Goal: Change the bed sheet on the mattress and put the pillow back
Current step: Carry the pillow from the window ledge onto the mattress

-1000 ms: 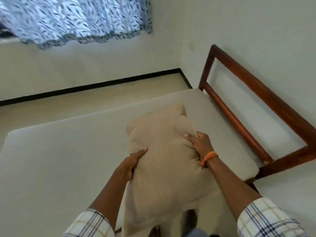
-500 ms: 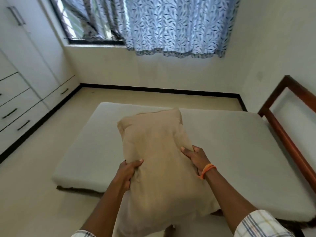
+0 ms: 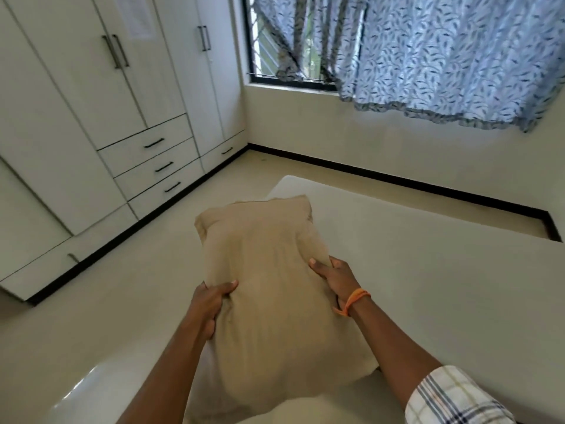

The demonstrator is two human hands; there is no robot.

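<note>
A tan pillow [image 3: 269, 289] is held up in front of me, above the near left part of the bare white mattress [image 3: 428, 270]. My left hand [image 3: 211, 304] grips the pillow's left edge, thumb on top. My right hand [image 3: 334, 275], with an orange band at the wrist, grips the right edge, fingers pressed into the fabric. No sheet is visible on the mattress. The pillow hides the mattress's near left corner.
White wardrobes with drawers [image 3: 146, 166] line the left wall. A window with a blue patterned curtain [image 3: 443, 56] is on the far wall. Pale floor [image 3: 107, 301] lies between the wardrobe and the mattress.
My view has swung left, from the wooden headboard and wall to the wardrobe and window. Both hands have kept their hold on the pillow, which has moved left with me.
</note>
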